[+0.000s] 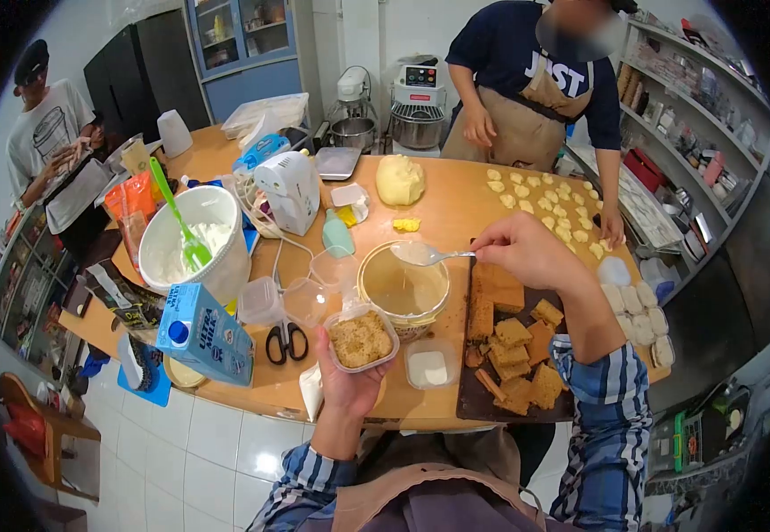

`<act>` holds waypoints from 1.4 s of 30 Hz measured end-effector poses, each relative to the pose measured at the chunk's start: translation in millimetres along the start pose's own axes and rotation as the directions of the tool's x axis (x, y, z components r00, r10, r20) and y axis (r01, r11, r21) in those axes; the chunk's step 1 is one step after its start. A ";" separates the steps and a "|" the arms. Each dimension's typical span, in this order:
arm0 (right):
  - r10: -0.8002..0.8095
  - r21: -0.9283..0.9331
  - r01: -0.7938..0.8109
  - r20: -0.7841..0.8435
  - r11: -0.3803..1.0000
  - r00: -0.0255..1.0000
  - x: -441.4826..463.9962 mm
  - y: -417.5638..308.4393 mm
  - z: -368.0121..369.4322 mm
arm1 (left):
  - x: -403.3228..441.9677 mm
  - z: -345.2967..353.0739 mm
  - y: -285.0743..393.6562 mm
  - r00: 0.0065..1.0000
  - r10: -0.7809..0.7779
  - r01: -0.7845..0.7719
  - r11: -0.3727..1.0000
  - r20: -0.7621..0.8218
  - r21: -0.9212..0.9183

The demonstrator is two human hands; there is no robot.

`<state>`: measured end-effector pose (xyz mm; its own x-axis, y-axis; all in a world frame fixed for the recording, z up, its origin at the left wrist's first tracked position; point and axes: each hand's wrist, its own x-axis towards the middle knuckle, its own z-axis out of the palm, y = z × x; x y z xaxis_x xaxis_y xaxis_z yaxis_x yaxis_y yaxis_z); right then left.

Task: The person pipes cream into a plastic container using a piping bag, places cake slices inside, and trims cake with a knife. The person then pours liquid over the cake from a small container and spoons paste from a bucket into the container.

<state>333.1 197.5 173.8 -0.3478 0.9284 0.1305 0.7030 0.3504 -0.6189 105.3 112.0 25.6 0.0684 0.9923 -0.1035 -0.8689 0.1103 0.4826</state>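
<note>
My left hand point(349, 388) is closed around a small clear plastic container point(369, 364), holding it level near the table's front edge. Light brown crumbs point(360, 337) fill it. In the fingers of my right hand point(527, 253) is a metal spoon point(417, 254), gripped by its handle over a round tub point(396, 322). A pale brown smooth mixture point(403, 288) shows inside that tub. Beside it, under my right forearm, cut brown cake pieces point(511, 363) lie on a dark board point(483, 410). A small clear tub with something white point(429, 365) stands near my left hand.
At left are a white bucket point(234, 266) with a green spatula point(172, 204), a blue carton point(208, 332), black scissors point(286, 344) and a hand mixer point(287, 191). Dough point(399, 180) sits farther back. Across the table, a co-worker point(536, 89) touches small dough pieces point(545, 208); another person point(52, 133) stands left.
</note>
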 end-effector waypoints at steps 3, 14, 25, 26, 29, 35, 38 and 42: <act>0.027 0.019 -0.028 0.013 0.999 1.000 0.1 1.7 1.3 | 0.8 1.9 -1.9 1.000 -0.018 0.018 1.000 -0.010 -0.007; 0.031 0.013 -0.031 -0.002 0.999 1.000 -1.4 -1.5 0.8 | 5.4 0.1 -5.6 0.998 -0.060 0.060 0.998 -0.008 -0.005; 0.019 0.051 -0.020 0.010 0.998 1.000 -10.3 -17.4 0.4 | 4.2 2.2 -6.5 0.998 -0.054 0.056 0.998 -0.029 0.042; 0.003 0.046 -0.003 0.011 0.999 1.000 -12.1 -20.4 1.3 | 4.5 1.2 -7.3 0.998 -0.058 0.059 0.998 -0.029 0.038; -0.049 0.026 0.049 0.018 0.998 0.999 -18.0 -26.9 8.1 | 6.5 -4.1 -9.9 0.997 -0.070 0.071 0.997 -0.012 0.038; -0.172 -0.091 0.179 0.073 0.980 0.982 -32.1 -43.2 26.0 | 2.4 -0.6 -9.5 0.994 -0.101 0.101 0.995 0.049 -0.006; -0.102 -0.101 0.117 0.139 0.988 0.985 -39.2 -55.2 30.7 | -0.8 5.8 -5.8 0.991 -0.129 0.130 0.991 0.044 -0.028; -0.280 -0.181 0.292 0.086 0.939 0.956 -43.5 -55.6 36.1 | -0.9 2.1 -3.5 0.984 -0.154 0.159 0.986 0.085 -0.046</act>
<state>286.7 133.2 174.6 -0.5830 0.7787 0.2316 0.6710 0.6223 -0.4031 109.3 110.8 25.9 0.2431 0.9646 -0.1027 -0.8685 0.2636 0.4197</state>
